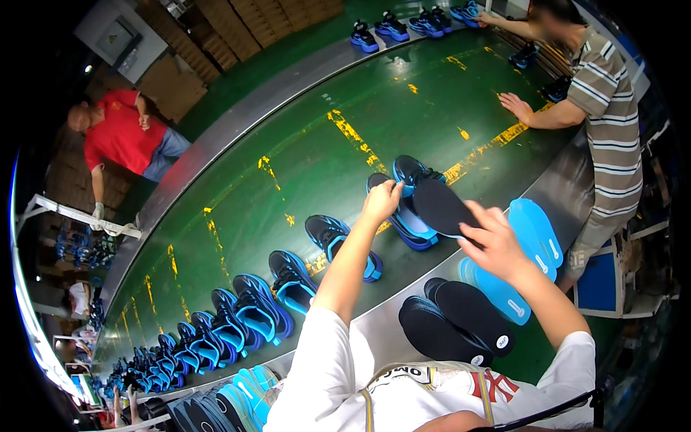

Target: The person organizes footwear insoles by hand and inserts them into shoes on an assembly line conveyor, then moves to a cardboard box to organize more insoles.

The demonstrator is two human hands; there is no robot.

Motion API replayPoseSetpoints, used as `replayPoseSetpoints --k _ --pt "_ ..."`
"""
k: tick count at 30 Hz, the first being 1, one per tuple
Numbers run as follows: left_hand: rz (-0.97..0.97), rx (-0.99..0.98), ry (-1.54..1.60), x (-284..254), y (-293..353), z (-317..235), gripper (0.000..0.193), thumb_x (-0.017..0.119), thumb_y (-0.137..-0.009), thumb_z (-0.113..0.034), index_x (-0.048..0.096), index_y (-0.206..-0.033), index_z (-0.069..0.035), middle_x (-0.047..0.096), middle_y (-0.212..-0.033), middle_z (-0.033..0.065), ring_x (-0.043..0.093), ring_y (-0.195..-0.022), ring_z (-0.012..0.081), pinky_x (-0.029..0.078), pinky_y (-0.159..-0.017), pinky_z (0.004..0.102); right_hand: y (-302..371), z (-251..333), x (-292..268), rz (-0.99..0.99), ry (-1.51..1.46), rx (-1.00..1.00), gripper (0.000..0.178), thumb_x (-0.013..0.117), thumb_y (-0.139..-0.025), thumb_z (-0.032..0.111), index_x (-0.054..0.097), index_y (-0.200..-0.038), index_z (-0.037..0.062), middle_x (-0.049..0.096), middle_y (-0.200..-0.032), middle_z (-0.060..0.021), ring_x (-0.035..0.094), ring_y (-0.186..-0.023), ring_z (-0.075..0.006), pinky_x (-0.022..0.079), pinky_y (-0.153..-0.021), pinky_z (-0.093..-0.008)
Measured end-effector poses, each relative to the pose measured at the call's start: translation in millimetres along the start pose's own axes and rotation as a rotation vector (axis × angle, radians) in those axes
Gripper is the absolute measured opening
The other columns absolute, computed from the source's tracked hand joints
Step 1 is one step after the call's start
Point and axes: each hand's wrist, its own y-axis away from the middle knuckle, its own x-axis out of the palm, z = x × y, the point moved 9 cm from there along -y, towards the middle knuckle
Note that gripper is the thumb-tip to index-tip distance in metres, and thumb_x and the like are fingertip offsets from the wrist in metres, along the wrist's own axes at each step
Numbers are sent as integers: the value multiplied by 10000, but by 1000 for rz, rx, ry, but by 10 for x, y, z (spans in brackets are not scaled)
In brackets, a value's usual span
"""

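Note:
My right hand grips a black insole by its near end, thumb and fingers closed on it. The insole's far end reaches over a black and blue sports shoe. My left hand is closed in a pinch at the blue edge of that shoe; the fingertips partly hide the spot. Just beneath my left hand stands another such shoe, its opening toward me. Left of my left forearm sits a further shoe. Black insoles and light-blue insoles lie by my right forearm.
A long row of similar shoes runs left along the green belt. More insoles are stacked at lower left. At right, a person in a striped shirt touches a shoe; another in red stands across the metal edge.

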Motion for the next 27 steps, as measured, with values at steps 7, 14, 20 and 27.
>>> replayPoseSetpoints --k 7,14,20,27 --pt "95 -123 161 40 -32 291 387 484 -802 -340 526 -691 29 522 -614 168 519 -613 252 406 -576 358 -123 -267 1142 357 212 -79 72 553 -623 98 592 -636 39 547 -967 -105 504 -796 -244 423 -695 -340" --pt "-33 -114 181 87 -27 289 386 508 -790 -357 533 -718 21 531 -594 106 505 -575 175 405 -541 324 -195 -652 2054 606 311 247 177 466 -729 78 556 -866 9 521 -962 -153 540 -844 -271 470 -702 -334" --pt "-40 -215 109 29 43 505 479 547 -735 -442 542 -748 37 575 -666 155 567 -643 234 430 -582 332 -249 -478 1756 493 274 162 306 571 -700 281 518 -876 37 467 -1018 -213 535 -777 -320 450 -700 -399" --pt "-32 -231 191 -4 36 518 530 551 -726 -471 497 -551 26 476 -484 101 460 -476 150 376 -464 324 -232 -682 2161 1025 289 82 208 567 -657 177 607 -800 31 571 -856 -152 539 -840 -288 449 -727 -359"
